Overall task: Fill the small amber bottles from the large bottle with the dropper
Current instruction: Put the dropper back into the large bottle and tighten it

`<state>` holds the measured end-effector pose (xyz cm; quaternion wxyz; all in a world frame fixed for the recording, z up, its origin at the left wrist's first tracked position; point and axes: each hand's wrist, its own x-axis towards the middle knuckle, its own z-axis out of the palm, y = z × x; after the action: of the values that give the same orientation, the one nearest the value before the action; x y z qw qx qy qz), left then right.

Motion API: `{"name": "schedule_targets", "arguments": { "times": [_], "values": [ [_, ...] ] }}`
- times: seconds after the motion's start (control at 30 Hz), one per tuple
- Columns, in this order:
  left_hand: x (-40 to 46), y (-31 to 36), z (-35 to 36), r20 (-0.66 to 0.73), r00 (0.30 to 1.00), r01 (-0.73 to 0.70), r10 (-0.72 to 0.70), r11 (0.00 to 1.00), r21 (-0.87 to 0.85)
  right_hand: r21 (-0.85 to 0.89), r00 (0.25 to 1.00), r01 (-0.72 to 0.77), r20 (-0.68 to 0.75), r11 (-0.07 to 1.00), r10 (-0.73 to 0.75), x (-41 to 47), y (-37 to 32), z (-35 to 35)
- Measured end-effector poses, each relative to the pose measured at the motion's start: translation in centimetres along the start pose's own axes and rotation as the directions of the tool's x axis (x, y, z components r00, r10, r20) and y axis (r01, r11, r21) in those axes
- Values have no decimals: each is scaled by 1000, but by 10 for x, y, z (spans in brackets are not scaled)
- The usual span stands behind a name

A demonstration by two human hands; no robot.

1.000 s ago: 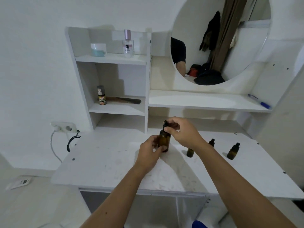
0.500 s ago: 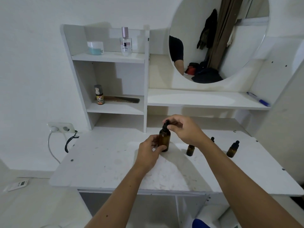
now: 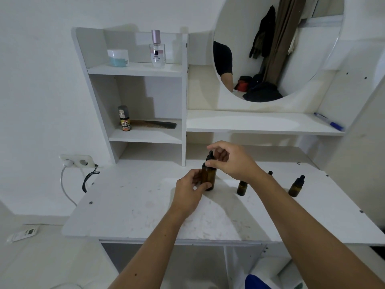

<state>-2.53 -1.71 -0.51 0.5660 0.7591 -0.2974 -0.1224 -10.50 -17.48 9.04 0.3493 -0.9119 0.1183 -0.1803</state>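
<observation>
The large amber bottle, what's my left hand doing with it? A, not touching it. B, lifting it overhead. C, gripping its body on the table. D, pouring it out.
C: the left hand curls round the body of the large amber bottle, which stands upright on the table while the right hand pinches its dropper cap.

The large bottle (image 3: 209,176) looks like glossy amber glass with a matt black rubbery dropper cap (image 3: 209,156). At 3 o'clock of it, two small amber bottles (image 3: 242,187) (image 3: 296,187) share that sheen. The desk top (image 3: 133,203) is matt white laminate, scuffed and speckled.
</observation>
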Motion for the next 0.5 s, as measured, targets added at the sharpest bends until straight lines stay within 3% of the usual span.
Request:
{"name": "schedule_targets", "arguments": {
  "times": [0.2,0.3,0.5],
  "values": [
    [0,0,0,-3,1000,-5,5,1000,-18,-30,1000,-4,-26,1000,4,2,0,4],
    [-1,0,-1,-1,1000,-12,12,1000,-1,36,996,-81,-30,996,82,4,2,5],
    [1,1,-1,8,1000,-1,2,1000,-17,89,998,-56,13,994,55,1,8,-3]
  ]
}}
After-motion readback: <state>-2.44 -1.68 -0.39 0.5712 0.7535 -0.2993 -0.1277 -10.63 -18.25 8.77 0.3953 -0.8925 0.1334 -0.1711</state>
